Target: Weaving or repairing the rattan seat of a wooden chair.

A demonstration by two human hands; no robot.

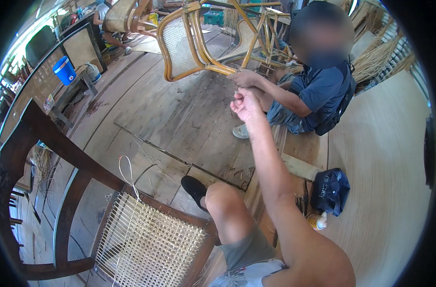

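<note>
My right arm stretches far forward, and my right hand (246,106) is raised with its fingers curled closed; whatever they hold, if anything, is too small to make out. Just beyond it, a co-worker's hand (245,78) is at the rattan chair frame (194,38). My left hand is out of the picture. Beside my bent knee lies a dark wooden chair (77,148) with a partly woven cane seat (153,241); the weave is denser on the right, with looser strands on the left. A pale cane strand (128,167) loops up from the seat's far edge.
A seated co-worker (318,91) is close ahead on the right. Near my right side sit a dark blue bag (331,191) and a small bottle (318,221). A blue water jug (64,71) stands on a bench at left. Cane bundles (388,52) lean at far right.
</note>
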